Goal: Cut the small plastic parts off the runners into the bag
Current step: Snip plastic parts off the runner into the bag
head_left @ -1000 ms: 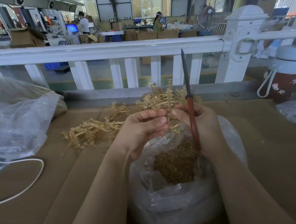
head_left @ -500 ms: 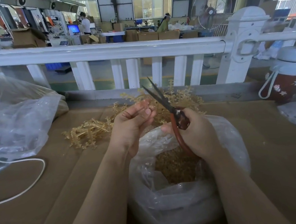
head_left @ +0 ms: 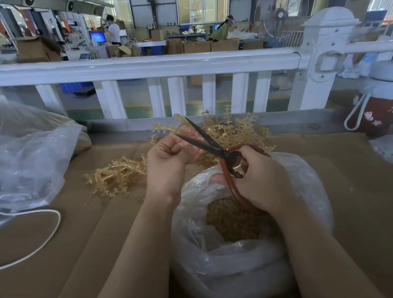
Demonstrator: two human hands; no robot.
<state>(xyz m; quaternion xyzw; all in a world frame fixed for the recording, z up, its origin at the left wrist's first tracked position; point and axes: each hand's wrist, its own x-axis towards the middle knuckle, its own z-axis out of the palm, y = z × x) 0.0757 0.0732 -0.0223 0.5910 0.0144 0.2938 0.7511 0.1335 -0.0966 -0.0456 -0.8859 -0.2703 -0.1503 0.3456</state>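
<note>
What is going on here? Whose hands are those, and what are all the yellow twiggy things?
The camera sits on a person's head, so you see their own two arms reaching forward. The right hand holds scissors with red handles, and the blades are open. The left hand is curled as if pinching something small near the blades; what it is, is too blurry to tell. The yellow twigs are plastic runners, lying in piles on the brown table. Little parts get snipped off them. Below the hands is a clear bag with many yellow bits inside. A red bottle stands to the right.
</note>
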